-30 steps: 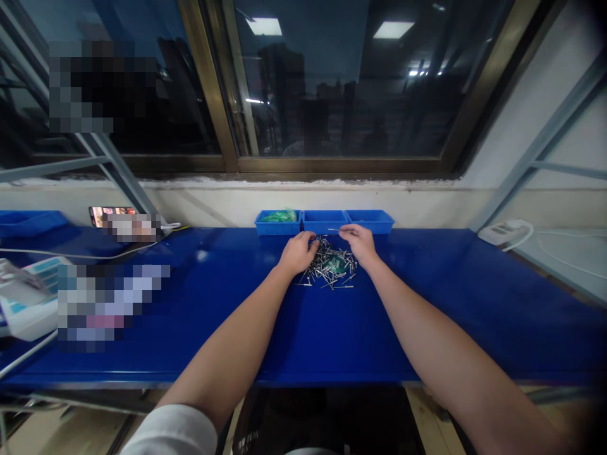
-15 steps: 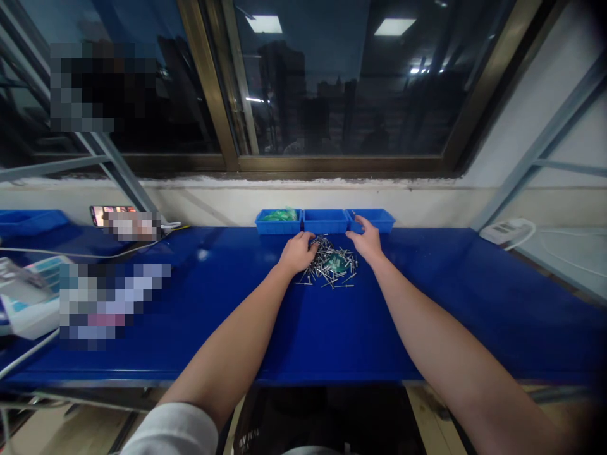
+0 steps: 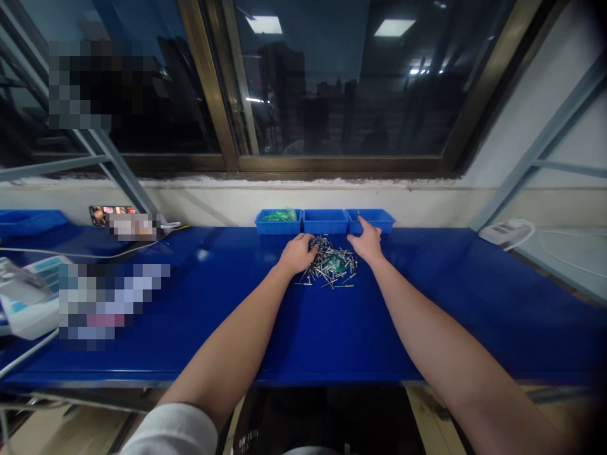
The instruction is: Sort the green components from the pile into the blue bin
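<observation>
A loose heap of thin, silvery metal pins [image 3: 327, 275] lies on the glossy blue tabletop [image 3: 327, 335]. The pins are straight and slender, some with a thicker section, and they cross one another at every angle; a few stray along the near edge, lying flat. Among them, right of the middle, shows a dark green patch with pale marks [image 3: 337, 263]; what it is made of is hard to tell.

The left hand [image 3: 298, 254] rests against the heap's left side with its fingers curled; whether it grips any pins cannot be told. The right hand [image 3: 370, 245] is at the near side of the rightmost blue plastic bin [image 3: 385, 227], thumb and forefinger spread apart, the forefinger reaching over the rim. A tiny pale speck shows by that fingertip, too small to make out. Beside this bin stand a middle blue plastic bin [image 3: 325, 228] and a left blue plastic bin [image 3: 263, 229] holding crumpled, translucent green plastic [image 3: 281, 215].

One second earlier, the right hand pinches a thin silvery piece before the middle bin; now it is farther right and its pinch is released. The left hand keeps its place, and the heap looks much the same.
</observation>
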Action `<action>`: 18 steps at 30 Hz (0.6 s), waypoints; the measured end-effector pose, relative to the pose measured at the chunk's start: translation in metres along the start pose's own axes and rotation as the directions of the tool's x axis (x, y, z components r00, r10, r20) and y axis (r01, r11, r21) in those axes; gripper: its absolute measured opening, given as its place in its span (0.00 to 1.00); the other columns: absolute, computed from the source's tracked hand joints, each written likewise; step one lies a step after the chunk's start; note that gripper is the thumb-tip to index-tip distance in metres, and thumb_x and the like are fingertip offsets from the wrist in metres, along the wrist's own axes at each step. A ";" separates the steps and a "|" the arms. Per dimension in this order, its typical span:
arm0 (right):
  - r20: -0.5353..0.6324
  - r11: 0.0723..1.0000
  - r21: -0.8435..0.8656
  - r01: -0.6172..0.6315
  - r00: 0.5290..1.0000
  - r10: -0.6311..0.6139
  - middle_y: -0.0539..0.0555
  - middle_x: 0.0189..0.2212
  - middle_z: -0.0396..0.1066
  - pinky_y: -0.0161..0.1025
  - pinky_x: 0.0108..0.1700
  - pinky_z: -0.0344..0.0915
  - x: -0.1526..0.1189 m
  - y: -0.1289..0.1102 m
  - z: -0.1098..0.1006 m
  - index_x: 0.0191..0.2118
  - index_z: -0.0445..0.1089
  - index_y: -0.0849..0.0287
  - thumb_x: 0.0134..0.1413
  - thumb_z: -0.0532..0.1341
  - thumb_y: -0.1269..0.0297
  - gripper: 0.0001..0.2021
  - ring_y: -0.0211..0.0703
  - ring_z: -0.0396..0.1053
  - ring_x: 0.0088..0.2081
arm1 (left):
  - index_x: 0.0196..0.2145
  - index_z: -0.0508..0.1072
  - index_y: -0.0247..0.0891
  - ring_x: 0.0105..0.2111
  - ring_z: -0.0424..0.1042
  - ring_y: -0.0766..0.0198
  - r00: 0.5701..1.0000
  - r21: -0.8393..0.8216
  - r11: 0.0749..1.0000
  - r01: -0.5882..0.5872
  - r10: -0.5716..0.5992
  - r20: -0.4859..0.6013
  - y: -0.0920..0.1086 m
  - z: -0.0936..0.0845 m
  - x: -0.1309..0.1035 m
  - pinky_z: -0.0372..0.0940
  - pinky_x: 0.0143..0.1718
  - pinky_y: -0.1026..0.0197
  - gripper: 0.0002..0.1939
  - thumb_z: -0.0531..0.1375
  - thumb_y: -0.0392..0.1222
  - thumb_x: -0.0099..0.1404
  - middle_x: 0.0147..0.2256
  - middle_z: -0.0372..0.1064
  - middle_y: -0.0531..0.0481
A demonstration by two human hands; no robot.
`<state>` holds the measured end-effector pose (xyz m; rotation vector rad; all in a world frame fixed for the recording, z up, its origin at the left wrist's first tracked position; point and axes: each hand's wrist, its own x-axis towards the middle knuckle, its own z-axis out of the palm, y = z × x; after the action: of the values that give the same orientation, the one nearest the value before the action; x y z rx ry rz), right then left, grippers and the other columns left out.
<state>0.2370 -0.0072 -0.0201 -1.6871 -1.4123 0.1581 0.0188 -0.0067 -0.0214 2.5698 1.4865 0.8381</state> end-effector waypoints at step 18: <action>0.000 0.958 -0.281 0.058 0.998 -0.060 0.64 0.60 0.52 0.62 0.49 0.47 -0.008 -0.004 -0.002 0.57 0.57 0.62 0.41 0.60 0.62 0.33 0.67 0.48 0.54 | 0.46 0.68 0.37 0.43 0.69 0.56 1.000 -0.010 1.000 -0.008 0.008 0.021 0.002 -0.002 -0.001 0.63 0.47 0.56 0.16 0.52 0.47 0.64 0.44 0.68 0.44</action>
<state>0.2330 -0.0149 -0.0197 -1.8685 -1.5332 -0.0879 0.0190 -0.0090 -0.0192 2.5708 1.4640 0.8145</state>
